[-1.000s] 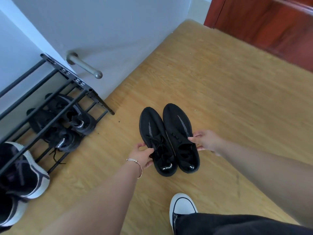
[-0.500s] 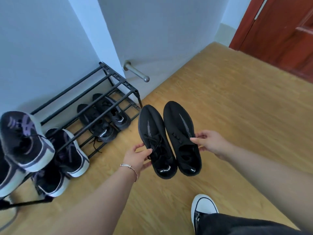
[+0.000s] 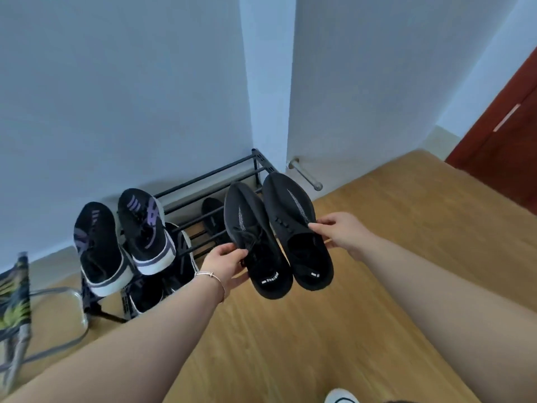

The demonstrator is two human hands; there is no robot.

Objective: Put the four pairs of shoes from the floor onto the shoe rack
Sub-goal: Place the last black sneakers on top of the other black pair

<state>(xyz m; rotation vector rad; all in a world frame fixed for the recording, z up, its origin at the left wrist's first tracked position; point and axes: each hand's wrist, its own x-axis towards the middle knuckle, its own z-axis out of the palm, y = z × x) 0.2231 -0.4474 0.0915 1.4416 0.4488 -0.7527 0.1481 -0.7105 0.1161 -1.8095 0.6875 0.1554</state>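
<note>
I hold a pair of black knit sneakers in the air, toes pointing at the rack. My left hand (image 3: 225,264) grips the left black sneaker (image 3: 255,237) by its collar. My right hand (image 3: 338,229) pinches the collar of the right black sneaker (image 3: 293,225). The black metal shoe rack (image 3: 209,177) stands against the wall just behind them. On its top tier at the left sits a black-and-purple pair with white soles (image 3: 125,242). Another similar pair (image 3: 157,289) lies on the lower tier below. A black shoe (image 3: 213,216) shows on the lower tier, partly hidden by the held pair.
A metal door stopper (image 3: 306,174) sticks out of the wall right of the rack. A red-brown door (image 3: 505,146) is at the far right. A patterned fabric item on a wire frame (image 3: 14,298) stands at the left. Wooden floor (image 3: 392,213) spreads to the right.
Both hands have lifted the black pair higher and carried it left toward the rack. My view has turned up and left, so more wall and the rack's left end now show.
</note>
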